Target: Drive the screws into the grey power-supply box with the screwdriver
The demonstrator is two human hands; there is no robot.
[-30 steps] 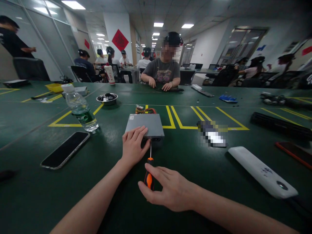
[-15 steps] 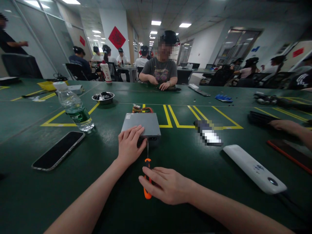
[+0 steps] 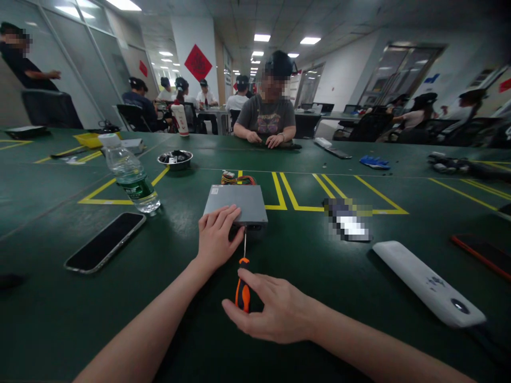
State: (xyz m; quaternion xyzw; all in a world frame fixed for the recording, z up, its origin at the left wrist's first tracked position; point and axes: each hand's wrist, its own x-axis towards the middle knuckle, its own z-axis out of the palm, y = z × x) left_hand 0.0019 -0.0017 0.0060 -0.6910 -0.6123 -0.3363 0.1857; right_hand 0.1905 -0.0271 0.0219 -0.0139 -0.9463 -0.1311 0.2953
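A grey metal box (image 3: 243, 199) with coloured wires behind it lies flat on the green table (image 3: 191, 340). My left hand (image 3: 217, 236) rests on its front left corner, fingers on the top and thumb at the front face. An orange and black screwdriver (image 3: 243, 287) points away from me, its shaft reaching the box's front face beside my left thumb. Around its handle my right hand (image 3: 271, 306) is curved, thumb and fingers spread apart, with a fingertip by the top of the handle. The screwdriver's tip is too small to make out.
A bottle (image 3: 136, 183) and a phone (image 3: 106, 243) are at the left, a metal bowl (image 3: 174, 160) behind. On the right lie a lit phone (image 3: 349, 221), a white device (image 3: 427, 282) and a red-edged phone (image 3: 483, 255). A person (image 3: 269, 114) sits opposite.
My right hand's fingers have spread wider around the screwdriver handle, which shows more fully. The view has shifted slightly, and the other person's hand at the right is out of view.
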